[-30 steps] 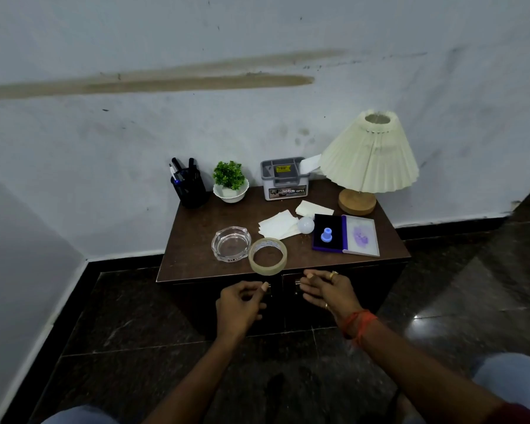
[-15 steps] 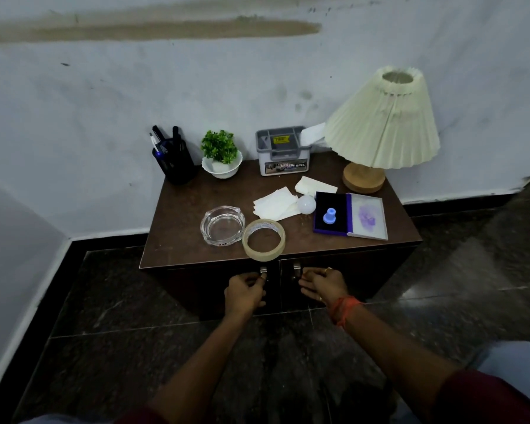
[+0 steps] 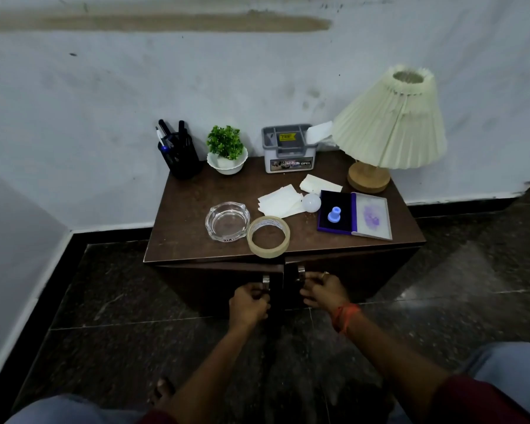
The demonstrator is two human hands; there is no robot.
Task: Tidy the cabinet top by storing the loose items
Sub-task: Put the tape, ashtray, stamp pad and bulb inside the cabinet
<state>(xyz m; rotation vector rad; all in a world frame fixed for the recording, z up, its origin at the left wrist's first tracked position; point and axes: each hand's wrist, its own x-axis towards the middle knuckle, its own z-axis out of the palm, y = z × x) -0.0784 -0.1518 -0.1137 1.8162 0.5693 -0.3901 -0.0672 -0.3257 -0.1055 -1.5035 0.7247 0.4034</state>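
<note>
We are at the opening step: both hands are low in the centre of the frame, at the front of the cabinet (image 3: pixel 283 240). Our left hand (image 3: pixel 249 304) is curled closed around the left door handle (image 3: pixel 266 280), and our right hand (image 3: pixel 324 290) is closed on the right door handle (image 3: pixel 301 270). A dark gap shows between the two doors, so we judge they are just starting to part. Nothing from the top is stored yet.

The next move, as we read it, calls for swinging both doors outward together, far enough to reach inside, without jolting the top; the roll of tape (image 3: pixel 268 236) lies right at the front edge above our hands and could be knocked off.

Counting what lies loose in the middle of the frame: one glass ashtray (image 3: pixel 227 221), touching the one roll of tape; one small stack of paper slips (image 3: pixel 280 201); one folded white pad (image 3: pixel 318 184) just behind it; one white ball (image 3: pixel 311 202) beside the slips; one open ink pad (image 3: pixel 355 215) with one blue stamp (image 3: pixel 334 215) standing on it.

Along the back, towards the upper middle: one pen holder (image 3: pixel 179 154), one potted plant (image 3: pixel 227 149), one grey box (image 3: pixel 289 147), and one lamp (image 3: pixel 389 127) at the right.
</note>
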